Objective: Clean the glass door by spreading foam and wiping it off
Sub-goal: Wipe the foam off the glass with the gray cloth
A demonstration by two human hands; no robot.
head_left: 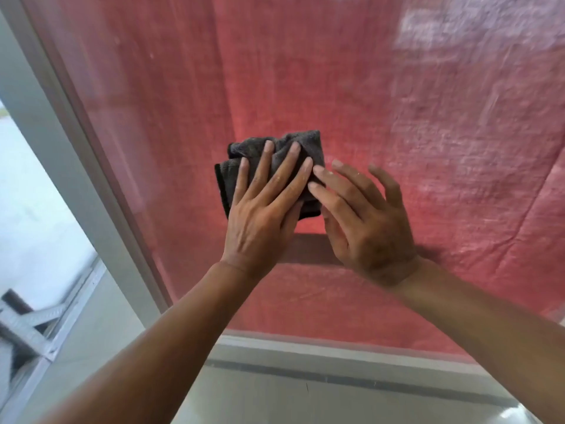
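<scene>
Fingers of left hand (263,218) and right hand (363,228) splay open, flat on dark cloth (284,154).

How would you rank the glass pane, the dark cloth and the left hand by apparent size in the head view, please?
1. Glass pane, by far the largest.
2 and 3. Left hand and dark cloth: they look alike, and the hand hides part of the cloth, so unranked.

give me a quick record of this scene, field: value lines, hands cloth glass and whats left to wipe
left hand: flat on the dark grey cloth, pressing it to the glass
right hand: fingers spread, fingertips at the cloth's right edge
cloth: folded, bunched
glass door: red fabric shows behind it
residue: whitish streaky haze on the upper right
frame: pale, left and bottom edges
</scene>
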